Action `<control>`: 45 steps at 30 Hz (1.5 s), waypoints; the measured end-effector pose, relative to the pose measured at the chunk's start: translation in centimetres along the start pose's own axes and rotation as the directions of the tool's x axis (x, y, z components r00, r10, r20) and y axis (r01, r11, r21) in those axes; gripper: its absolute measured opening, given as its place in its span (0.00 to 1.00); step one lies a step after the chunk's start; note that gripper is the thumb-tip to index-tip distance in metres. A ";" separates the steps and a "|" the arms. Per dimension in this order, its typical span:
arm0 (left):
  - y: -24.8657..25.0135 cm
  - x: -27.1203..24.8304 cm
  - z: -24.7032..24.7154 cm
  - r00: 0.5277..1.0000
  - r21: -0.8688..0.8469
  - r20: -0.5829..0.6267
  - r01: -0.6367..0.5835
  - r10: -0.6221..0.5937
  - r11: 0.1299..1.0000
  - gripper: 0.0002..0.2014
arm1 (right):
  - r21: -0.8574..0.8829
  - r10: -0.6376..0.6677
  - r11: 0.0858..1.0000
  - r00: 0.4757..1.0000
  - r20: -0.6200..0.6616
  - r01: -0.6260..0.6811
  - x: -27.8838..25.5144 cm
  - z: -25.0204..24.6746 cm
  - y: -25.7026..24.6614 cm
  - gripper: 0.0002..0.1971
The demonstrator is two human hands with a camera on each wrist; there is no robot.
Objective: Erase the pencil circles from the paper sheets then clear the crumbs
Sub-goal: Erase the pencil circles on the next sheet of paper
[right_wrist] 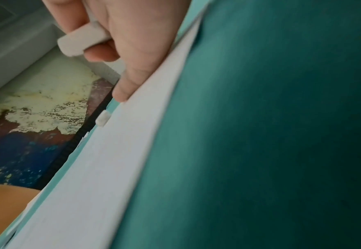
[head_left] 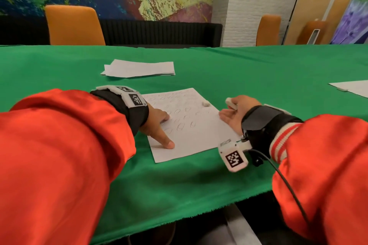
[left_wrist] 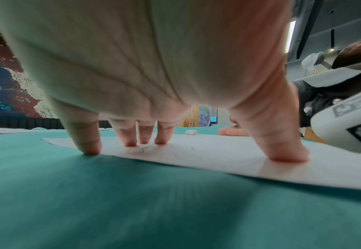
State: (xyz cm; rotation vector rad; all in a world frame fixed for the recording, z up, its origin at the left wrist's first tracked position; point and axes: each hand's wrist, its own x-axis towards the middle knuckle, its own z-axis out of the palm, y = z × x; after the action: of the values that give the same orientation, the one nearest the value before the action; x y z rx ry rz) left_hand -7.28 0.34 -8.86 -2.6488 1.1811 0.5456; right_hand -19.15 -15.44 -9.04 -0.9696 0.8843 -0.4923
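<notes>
I judge erasing in hand: my left hand pins the white pencil-circled paper sheet with spread fingers (circles remain); beside the sheet's right edge, my right hand pinches a white block eraser, next pressed onto a circle.

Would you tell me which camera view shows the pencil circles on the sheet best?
The head view: it looks down on the sheet, so rows of pencil circles read clearly. The left wrist view skims the paper and shows only faint outlines. In the right wrist view, no circles can be made out.
</notes>
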 end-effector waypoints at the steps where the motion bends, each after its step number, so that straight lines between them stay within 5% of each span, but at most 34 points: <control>1: 0.0 0.0 0.0 1.000 0.001 0.001 0.000 0.000 1.000 0.44 | -0.042 -0.001 0.999 1.000 0.004 0.001 0.0 0.0 -0.2 0.12; 10: 0.2 -0.1 0.1 1.000 0.022 -0.011 0.002 -0.002 1.000 0.45 | -0.161 0.159 0.981 0.931 0.328 -0.111 -2.3 3.9 3.1 0.14; 18: 0.1 -0.2 -0.2 1.000 0.041 0.002 0.003 -0.003 0.999 0.43 | -0.103 0.012 0.995 0.997 0.078 -0.004 0.7 -0.6 0.2 0.09; 23: 0.1 -0.4 -0.4 1.000 0.046 0.006 0.003 -0.004 0.999 0.42 | -0.329 -0.028 0.944 0.999 0.019 0.033 1.1 -1.8 -1.3 0.14; 26: 0.2 -0.5 -0.4 1.000 0.046 0.007 -0.005 0.004 0.999 0.43 | -0.634 -0.031 0.766 0.991 0.133 0.109 -0.9 -0.7 -2.6 0.14; 29: 0.3 -0.4 -0.5 1.000 0.066 0.001 -0.017 0.017 0.998 0.40 | -0.920 -0.104 0.230 0.948 0.302 0.318 -3.4 1.1 -4.5 0.10; 31: 0.1 -0.4 -0.8 1.000 0.098 -0.020 -0.020 0.022 0.995 0.40 | -0.891 -0.205 -0.217 0.873 0.442 0.400 -3.8 1.9 -5.4 0.07; 33: -0.2 -0.5 -1.2 0.998 0.135 -0.050 -0.030 0.037 0.990 0.42 | -0.831 -0.282 -0.420 0.818 0.501 0.365 -3.1 2.1 -6.2 0.08; 39: 0.7 -0.4 -3.9 0.998 0.207 -0.030 -0.052 0.059 0.977 0.40 | -0.649 -0.133 -0.585 0.731 0.669 0.487 -0.3 3.3 -5.7 0.05; 45: 1.8 1.1 -4.2 0.996 0.180 0.008 -0.090 0.090 0.980 0.40 | -0.545 0.087 -0.543 0.688 0.720 0.639 1.5 4.9 -3.8 0.07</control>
State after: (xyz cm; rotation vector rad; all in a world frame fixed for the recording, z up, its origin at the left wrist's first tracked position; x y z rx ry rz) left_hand -6.94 -2.93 -5.52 -2.4538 1.2902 0.4308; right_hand -14.18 -15.94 -5.00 -3.1744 0.1317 0.2736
